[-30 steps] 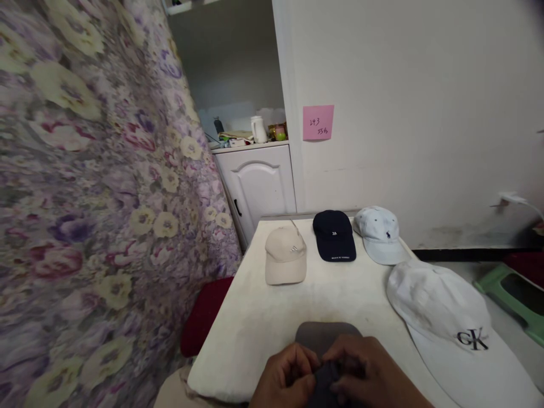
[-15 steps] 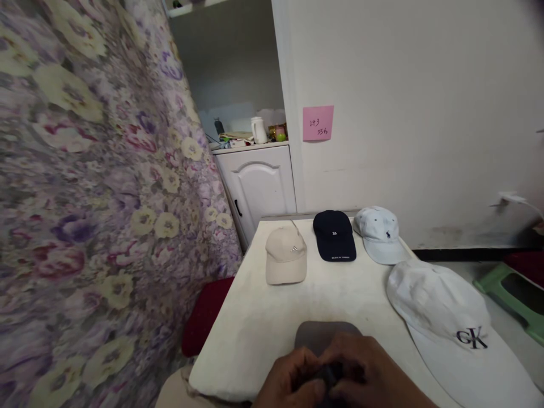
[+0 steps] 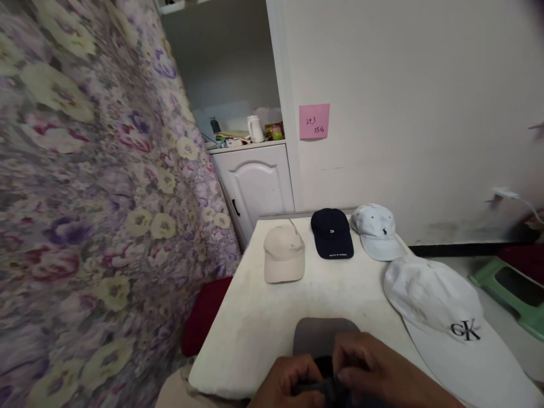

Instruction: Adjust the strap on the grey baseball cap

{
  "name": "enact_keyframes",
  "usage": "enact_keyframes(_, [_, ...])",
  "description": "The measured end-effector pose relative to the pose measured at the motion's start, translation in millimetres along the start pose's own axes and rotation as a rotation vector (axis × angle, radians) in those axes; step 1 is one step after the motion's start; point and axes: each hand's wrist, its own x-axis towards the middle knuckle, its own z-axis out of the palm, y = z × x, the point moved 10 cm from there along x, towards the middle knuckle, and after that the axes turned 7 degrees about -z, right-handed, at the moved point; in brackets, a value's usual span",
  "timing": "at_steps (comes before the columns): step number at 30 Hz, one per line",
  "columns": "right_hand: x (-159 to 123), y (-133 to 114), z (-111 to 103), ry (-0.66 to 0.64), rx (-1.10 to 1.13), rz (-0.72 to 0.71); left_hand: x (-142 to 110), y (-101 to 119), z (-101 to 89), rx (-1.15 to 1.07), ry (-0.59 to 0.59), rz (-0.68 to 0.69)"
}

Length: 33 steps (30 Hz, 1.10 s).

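Note:
A grey baseball cap (image 3: 321, 334) lies at the near edge of the table with its brim pointing away from me. My left hand (image 3: 287, 381) is closed on the dark fabric at the near end of this cap. To its right, my right hand (image 3: 372, 362) pinches the same dark part with thumb and fingers. The piece between my fingertips is partly hidden, and the bottom of the picture cuts it off. Nearest to my right hand is a large white cap (image 3: 437, 300) with dark "CK" letters.
A beige cap (image 3: 284, 255), a navy cap (image 3: 332, 233) and a pale blue cap (image 3: 377, 231) sit along the back of the white table (image 3: 250, 323). A floral curtain (image 3: 106, 198) hangs at left. A green stool (image 3: 510, 294) stands at right, and a pink note (image 3: 314, 121) is on the wall.
My hands have drawn slightly apart over the near end of the grey cap, showing more dark material between them. The whole view has shifted slightly; the other caps stay put.

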Motion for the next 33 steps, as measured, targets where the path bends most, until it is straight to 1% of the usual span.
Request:
enact_keyframes(3, [3, -3, -4, 0.043, 0.003, -0.015, 0, 6, -3.0, 0.048, 0.028, 0.028])
enact_keyframes(7, [6, 0, 1, 0.044, 0.069, -0.013, 0, 10, -2.4, 0.070, -0.007, 0.048])
enact_keyframes(10, [7, 5, 3, 0.052, 0.097, -0.012, -1, 10, -9.4, 0.145, 0.064, 0.057])
enact_keyframes(12, [8, 6, 2, 0.068, 0.101, -0.016, -1, 7, -11.6, 0.162, 0.089, 0.035])
enact_keyframes(15, [9, 6, 0, 0.085, 0.097, -0.016, 1, 5, -8.8, 0.141, 0.059, 0.032])
enact_keyframes(20, [7, 6, 0, 0.052, 0.056, -0.023, 1, 13, -9.8, 0.175, 0.069, 0.093])
enact_keyframes(22, [6, 8, 1, 0.027, 0.015, -0.024, 0, 13, -10.4, 0.182, 0.083, 0.088])
enact_keyframes(24, [6, 11, 2, 0.019, 0.027, -0.036, -2, 11, -10.6, 0.181, 0.100, 0.084])
enact_keyframes(26, [8, 14, 1, 0.031, 0.084, -0.048, -4, 12, -13.3, 0.176, 0.150, 0.125])
enact_keyframes(29, [11, 16, 0, 0.058, 0.170, -0.076, -10, 17, -20.3, 0.199, 0.276, 0.249])
enact_keyframes(30, [13, 15, 0, 0.066, 0.184, -0.084, -11, 20, -19.9, 0.219, 0.298, 0.300])
enact_keyframes(33, [15, 13, 2, 0.075, 0.194, -0.093, -12, 25, -11.0, 0.309, 0.306, 0.446])
